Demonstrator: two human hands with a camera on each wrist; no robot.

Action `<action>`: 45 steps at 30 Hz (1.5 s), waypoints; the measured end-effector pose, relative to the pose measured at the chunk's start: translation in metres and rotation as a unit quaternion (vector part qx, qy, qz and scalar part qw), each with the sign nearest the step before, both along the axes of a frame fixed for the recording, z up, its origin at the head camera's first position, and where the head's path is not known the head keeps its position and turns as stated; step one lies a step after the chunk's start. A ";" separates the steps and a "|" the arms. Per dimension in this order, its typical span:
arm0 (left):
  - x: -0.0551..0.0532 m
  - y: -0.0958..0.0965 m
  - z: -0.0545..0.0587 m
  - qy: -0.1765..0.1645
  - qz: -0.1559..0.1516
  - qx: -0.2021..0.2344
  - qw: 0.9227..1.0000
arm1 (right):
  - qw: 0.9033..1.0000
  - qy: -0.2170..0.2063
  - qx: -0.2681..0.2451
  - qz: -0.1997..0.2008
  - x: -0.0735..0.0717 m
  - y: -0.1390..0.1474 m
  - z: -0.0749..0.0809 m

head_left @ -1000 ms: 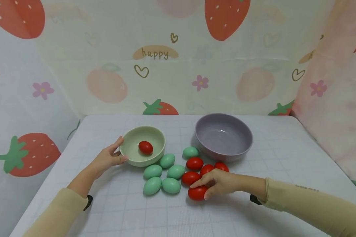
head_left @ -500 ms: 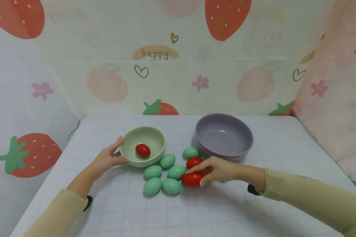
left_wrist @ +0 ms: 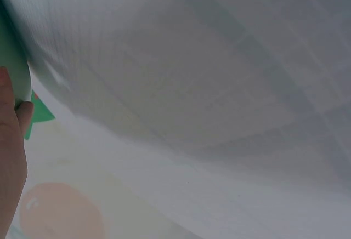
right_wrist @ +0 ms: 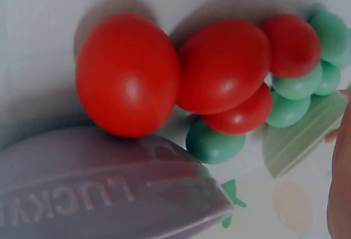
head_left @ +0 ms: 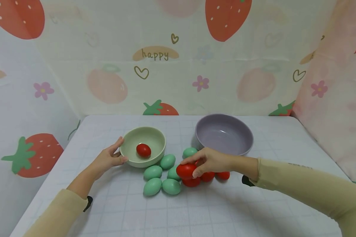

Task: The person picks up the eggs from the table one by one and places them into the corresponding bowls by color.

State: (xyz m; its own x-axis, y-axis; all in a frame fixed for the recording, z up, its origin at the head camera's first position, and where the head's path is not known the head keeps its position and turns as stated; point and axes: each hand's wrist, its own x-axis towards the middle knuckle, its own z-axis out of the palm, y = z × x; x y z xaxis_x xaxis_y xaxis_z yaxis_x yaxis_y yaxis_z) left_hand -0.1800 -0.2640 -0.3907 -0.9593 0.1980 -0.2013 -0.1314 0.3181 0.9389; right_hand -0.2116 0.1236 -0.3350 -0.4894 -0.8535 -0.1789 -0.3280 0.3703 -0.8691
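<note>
My right hand pinches a red egg between thumb and fingers. That egg overlaps other red eggs and a green egg in the head view. My left hand holds the left side of a pale green bowl, its thumb and fingers spread along the outer wall. One red egg lies inside this bowl. Below the right hand sit more red eggs, seen close up as a large red egg in the right wrist view. The fingers of the right hand are mostly out of that view.
A larger purple bowl stands at the back right, behind the red eggs. Several green eggs lie grouped in front of the pale green bowl. A patterned cloth hangs behind the white table.
My right hand has brought the red egg up and leftward from the front of the red group. In the bowl, the red egg rolled slightly. The left hand has stayed in place.
</note>
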 end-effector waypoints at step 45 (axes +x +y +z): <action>0.001 -0.001 0.000 -0.002 0.018 -0.018 1.000 | 0.998 -0.039 -0.020 -0.051 -0.031 -0.084 0.017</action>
State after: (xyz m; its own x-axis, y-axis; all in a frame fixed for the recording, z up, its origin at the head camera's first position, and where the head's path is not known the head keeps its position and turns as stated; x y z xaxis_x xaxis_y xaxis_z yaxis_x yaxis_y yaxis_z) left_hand -0.1788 -0.2653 -0.3910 -0.9645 0.1567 -0.2125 -0.1476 0.3474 0.9260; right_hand -0.2425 0.0395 -0.3184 -0.5607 -0.8069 -0.1858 -0.2210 0.3621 -0.9056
